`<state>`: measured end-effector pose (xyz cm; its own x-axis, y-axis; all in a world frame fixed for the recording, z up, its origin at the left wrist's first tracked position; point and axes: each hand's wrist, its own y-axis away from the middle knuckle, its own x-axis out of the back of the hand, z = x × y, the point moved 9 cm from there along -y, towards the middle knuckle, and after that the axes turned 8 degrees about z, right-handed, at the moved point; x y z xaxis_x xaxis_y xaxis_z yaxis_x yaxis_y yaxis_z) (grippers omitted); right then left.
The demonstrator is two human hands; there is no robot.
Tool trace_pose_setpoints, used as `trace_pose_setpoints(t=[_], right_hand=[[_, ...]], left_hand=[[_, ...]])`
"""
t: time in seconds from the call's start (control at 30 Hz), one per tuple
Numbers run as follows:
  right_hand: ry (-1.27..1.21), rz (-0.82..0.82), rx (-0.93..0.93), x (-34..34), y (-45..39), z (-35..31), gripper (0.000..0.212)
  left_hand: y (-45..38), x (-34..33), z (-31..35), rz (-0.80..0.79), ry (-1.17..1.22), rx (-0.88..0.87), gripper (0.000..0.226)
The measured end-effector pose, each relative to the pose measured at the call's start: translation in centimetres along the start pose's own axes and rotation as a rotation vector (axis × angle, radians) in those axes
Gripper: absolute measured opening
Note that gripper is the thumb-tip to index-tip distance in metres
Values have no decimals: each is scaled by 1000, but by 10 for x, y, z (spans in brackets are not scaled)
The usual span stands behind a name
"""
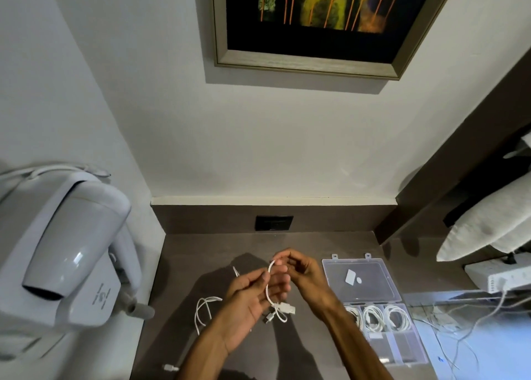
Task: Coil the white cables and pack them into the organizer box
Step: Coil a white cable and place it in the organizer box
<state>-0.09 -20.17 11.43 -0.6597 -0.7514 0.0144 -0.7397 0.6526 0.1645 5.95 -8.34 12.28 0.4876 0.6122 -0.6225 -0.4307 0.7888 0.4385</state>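
A short white cable (269, 287) hangs as a loop between both hands above the brown desk (184, 267). My left hand (253, 296) grips its lower part, and both plugs dangle below the fingers. My right hand (301, 270) pinches the top of the loop. A loose white cable (202, 310) lies on the desk to the left of my left hand. The clear organizer box (382, 336) sits open at the right, with three coiled white cables (376, 316) in its rear compartments.
A wall-mounted hair dryer (71, 250) juts out at the left. A wall socket (274, 223) sits behind the desk. The box's lid (359, 279) lies flat behind it. White wires and a power strip (500, 277) crowd the right side. A plug end (171, 367) lies near the front edge.
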Motion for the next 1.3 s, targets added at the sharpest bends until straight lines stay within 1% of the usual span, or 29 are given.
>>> trace_pose_setpoints(t=[0.1, 0.17, 0.23, 0.27, 0.33, 0.4, 0.5, 0.57, 0.63, 0.73, 0.8, 0.87, 0.93, 1.0, 1.03, 1.1, 1.17, 1.2, 1.23, 1.27, 1.3], right_hand=[[38, 3, -69, -12, 19, 24, 19], [181, -40, -61, -23, 36, 40, 15], [390, -125, -6, -36, 52, 46, 15], [484, -161, 27, -41, 59, 43, 13], [597, -170, 110, -44, 68, 23, 8], [660, -101, 240, -40, 69, -14, 8], [752, 43, 404, -21, 61, -76, 13], [831, 79, 495, -10, 50, -104, 13], [829, 89, 539, -3, 35, -119, 11], [741, 126, 514, 9, 10, -121, 10], [632, 133, 424, 15, -3, -101, 8], [544, 112, 312, 12, -4, -68, 17], [544, 53, 212, -3, 12, -33, 19], [600, -35, 140, -25, 39, -10, 18], [645, -70, 131, -33, 51, -5, 15], [809, -98, 189, -39, 66, -12, 13], [941, -51, 288, -37, 70, -43, 22], [984, -18, 348, -35, 68, -66, 21], [1009, 18, 420, -31, 67, -91, 17], [1014, 41, 483, -25, 63, -112, 13], [1017, 50, 524, -19, 57, -128, 13]], left_hand=[[-4, -1, 15, 56, 135, -62, 30], [-9, 5, 30, 118, 175, -144, 30], [-14, 13, 45, 176, 166, -241, 29], [-16, 18, 50, 208, 131, -284, 29], [-21, 30, 55, 278, 0, -351, 29], [-20, 39, 56, 319, -176, -405, 27], [-9, 29, 50, 252, -414, -402, 25], [-1, 15, 41, 173, -488, -346, 24], [6, -4, 34, 62, -480, -272, 25], [15, -26, 31, -91, -395, -154, 44], [19, -36, 32, -163, -310, -105, 58], [20, -43, 41, -207, -192, -83, 69], [18, -37, 55, -156, -133, -116, 76], [14, -24, 67, -86, -165, -192, 77], [7, -18, 73, -26, -250, -239, 76], [-14, 2, 77, 99, -412, -262, 77], [-37, 32, 51, 162, -549, -183, 92], [-52, 49, 30, 150, -606, -139, 95], [-48, 40, 22, 103, -652, -130, 88], [-38, 18, 17, 6, -680, -168, 81], [-23, -2, 16, -95, -670, -152, 87]])
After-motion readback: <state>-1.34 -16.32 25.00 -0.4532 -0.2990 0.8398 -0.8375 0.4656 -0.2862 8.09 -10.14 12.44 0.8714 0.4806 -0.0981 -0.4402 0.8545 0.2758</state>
